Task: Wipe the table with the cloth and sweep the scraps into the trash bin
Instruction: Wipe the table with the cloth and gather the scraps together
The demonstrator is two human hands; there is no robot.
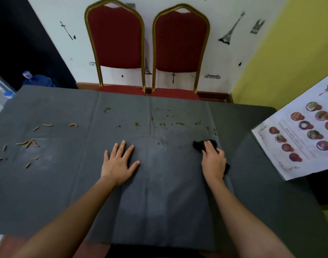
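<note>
Head, left hand (pixel 120 164) flat — right (pixel 213 161) grips cloth (pixel 198 146)

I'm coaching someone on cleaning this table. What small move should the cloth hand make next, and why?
Probably push the cloth forward with the right hand into the greenish smears just beyond it: they lie unwiped, and the left hand lies flat on the table.

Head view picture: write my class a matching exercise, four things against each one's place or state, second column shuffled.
Column 1:
1 left hand
2 cloth
3 orange scraps
4 menu sheet

Column 2:
a under the right hand
b right edge of the table
c flat, palm down, mid-table
d left part of the table

Pairs: 1c, 2a, 3d, 4b.
</note>
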